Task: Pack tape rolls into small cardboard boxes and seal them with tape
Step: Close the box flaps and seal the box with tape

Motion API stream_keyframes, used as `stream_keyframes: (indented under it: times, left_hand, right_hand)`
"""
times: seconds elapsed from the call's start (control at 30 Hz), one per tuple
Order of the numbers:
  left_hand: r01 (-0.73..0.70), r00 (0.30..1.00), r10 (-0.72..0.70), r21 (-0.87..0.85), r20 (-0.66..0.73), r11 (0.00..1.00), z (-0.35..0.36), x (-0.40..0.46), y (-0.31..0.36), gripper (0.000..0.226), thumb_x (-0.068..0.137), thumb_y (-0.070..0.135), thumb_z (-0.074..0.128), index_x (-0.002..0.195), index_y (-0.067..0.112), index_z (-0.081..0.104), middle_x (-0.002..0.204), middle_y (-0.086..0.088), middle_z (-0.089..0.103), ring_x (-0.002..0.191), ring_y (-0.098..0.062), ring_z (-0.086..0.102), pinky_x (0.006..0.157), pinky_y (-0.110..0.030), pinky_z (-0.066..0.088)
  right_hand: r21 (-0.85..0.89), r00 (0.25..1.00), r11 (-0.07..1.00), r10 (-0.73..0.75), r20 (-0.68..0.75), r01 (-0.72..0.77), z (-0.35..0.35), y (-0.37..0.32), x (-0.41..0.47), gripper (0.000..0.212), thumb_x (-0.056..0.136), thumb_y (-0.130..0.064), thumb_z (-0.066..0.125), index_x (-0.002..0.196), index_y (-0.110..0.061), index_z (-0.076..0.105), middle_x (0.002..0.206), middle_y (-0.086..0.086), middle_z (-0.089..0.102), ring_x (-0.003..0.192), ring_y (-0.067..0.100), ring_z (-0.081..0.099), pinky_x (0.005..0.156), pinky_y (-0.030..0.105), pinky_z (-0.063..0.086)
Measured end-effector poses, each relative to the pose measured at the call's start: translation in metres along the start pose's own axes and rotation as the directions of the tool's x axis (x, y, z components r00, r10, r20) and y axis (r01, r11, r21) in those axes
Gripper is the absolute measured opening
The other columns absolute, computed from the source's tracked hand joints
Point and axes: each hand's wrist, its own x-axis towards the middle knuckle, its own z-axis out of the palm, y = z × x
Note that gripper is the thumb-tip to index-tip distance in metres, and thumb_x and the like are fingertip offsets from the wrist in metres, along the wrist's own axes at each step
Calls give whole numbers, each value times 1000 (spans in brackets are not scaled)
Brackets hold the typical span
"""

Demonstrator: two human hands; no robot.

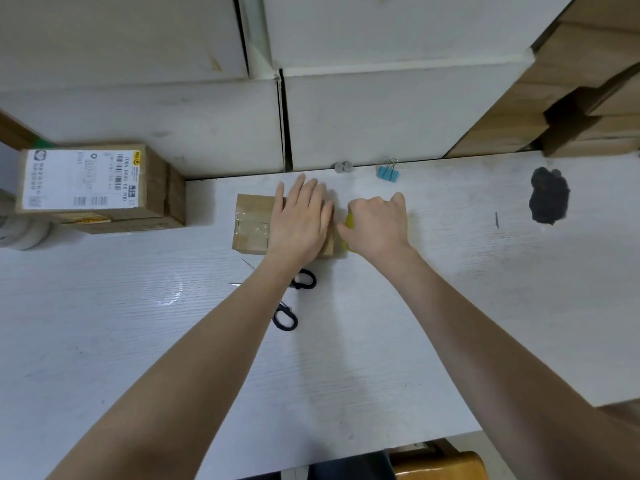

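Both hands work at the small cardboard box (252, 223), which lies on the white table (138, 323) a little left of centre, toward the far edge. Fingers straight and spread, the left hand (300, 223) presses flat on the right part of the box top. At the box's right end, the right hand (377, 221) is curled round a yellow object (350, 221), most likely a tape dispenser or roll; only slivers of it show, so I cannot tell which. Clear tape (252, 228) already shines on the left part of the lid.

My judgement is that the seal is being run over the right end. If the left palm lifts or slides while the right hand pulls, the light box may skid or swing, and the strip would land crooked or wrinkle. Tape drawn at a slant could miss the seam and leave the flap loose. The left fingertips lie close to the right hand, so tape might stick to them.

Black-handled scissors (294, 299) lie just near of the box, partly beneath the left forearm; a dragged arm could knock them. A labelled carton (90, 183) stands well apart at the far left, and a blue binder clip (388, 173) sits at the far edge.
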Motion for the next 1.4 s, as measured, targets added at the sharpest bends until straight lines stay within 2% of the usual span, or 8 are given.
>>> stream_keyframes:
  times: [0.27,0.4,0.5,0.6,0.7,0.9,1.2,1.4]
  left_hand:
    - [43,999,-42,40,-34,998,7,1,-1,56,96,52,29,136,18,47,141,-4,47,131,-23,40,114,-44,12]
    - [52,998,-50,45,-33,998,6,1,0,61,90,58,32,130,17,51,128,-4,54,119,-26,47,112,-44,17]
    - [49,998,-47,45,-50,998,7,0,0,59,89,61,41,127,17,54,123,-5,55,114,-27,49,110,-44,18]
    - [38,998,-36,51,-46,998,6,1,0,56,92,60,38,127,19,54,122,-5,55,113,-27,48,110,-43,17]
    - [30,999,-28,55,-26,998,6,1,-3,52,94,57,35,128,22,53,124,-4,53,116,-27,46,112,-43,13]
    - [34,999,-32,31,-42,999,6,-1,-4,47,96,53,36,122,21,56,123,-4,52,117,-26,44,114,-44,8]
    - [118,992,-118,5,-33,993,3,-7,-22,46,96,54,32,119,21,55,125,-4,48,120,-26,42,114,-45,7]
    - [126,992,-127,-8,-28,992,1,-9,-23,46,96,54,32,117,20,54,125,-4,48,122,-26,41,114,-47,8]
  right_hand:
    - [64,997,995,-79,-4,79,0,7,-1,26,95,-35,41,83,-16,52,87,8,68,87,30,61,82,38,28]
    - [480,998,876,5,61,-34,-9,32,-5,32,96,-41,44,113,-18,57,97,3,65,105,24,56,94,39,31]
    - [696,975,687,105,194,-212,-5,59,-15,28,93,-47,49,91,-21,59,79,-7,58,86,14,53,82,33,38]
    - [841,975,494,92,204,-222,2,66,-28,47,92,-46,55,59,-15,43,59,-3,35,59,9,35,59,28,27]
    - [822,982,543,162,98,-172,3,65,-28,55,89,-45,61,62,1,49,60,6,35,57,8,33,55,24,27]
    - [729,992,681,125,-22,-70,-12,65,-10,54,86,-45,64,59,-2,47,52,0,29,52,10,31,50,20,26]
    - [496,999,867,32,14,-35,-17,42,17,51,85,-48,62,68,0,56,60,9,44,75,28,48,61,31,29]
    - [391,999,919,29,38,-41,-5,32,11,39,91,-51,52,71,-17,49,67,2,47,81,26,47,72,33,30]
